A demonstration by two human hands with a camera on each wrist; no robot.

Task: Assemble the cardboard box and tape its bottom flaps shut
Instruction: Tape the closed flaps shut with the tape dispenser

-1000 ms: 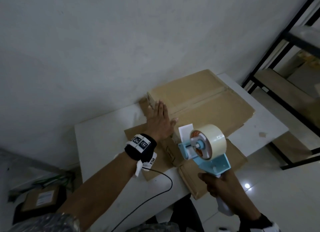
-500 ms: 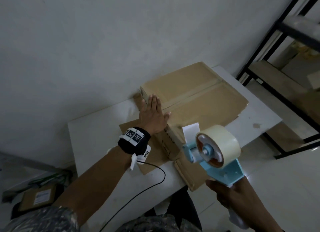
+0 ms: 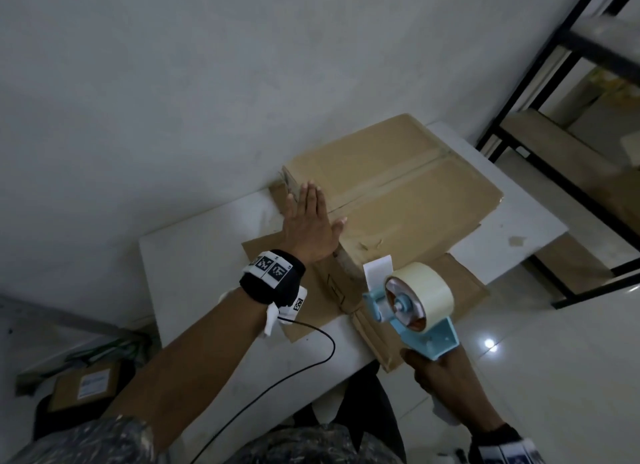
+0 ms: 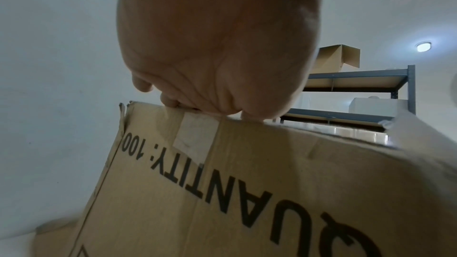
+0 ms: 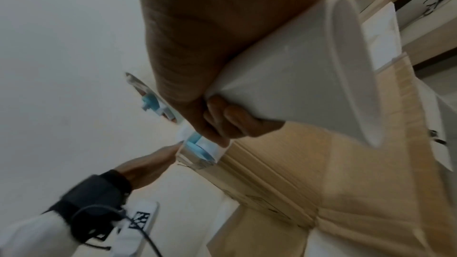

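The cardboard box sits bottom-up on the white surface against the wall, its two closed flaps meeting at a centre seam that appears to carry tape already. The box's long axis, and the seam with it, runs from the near-left end by the left hand up toward the far-right corner by the shelving rack.

That left hand lies flat, fingers straight, pressing the near end where the flaps meet. The right hand is wrapped round the grip of the blue tape dispenser, held off the box at its near corner, a loose tab of tape standing up.

The risk I see is that tab folding on itself or catching the box edge before it reaches the seam. If the left hand eases, the flaps could spring and the tape go on crooked.
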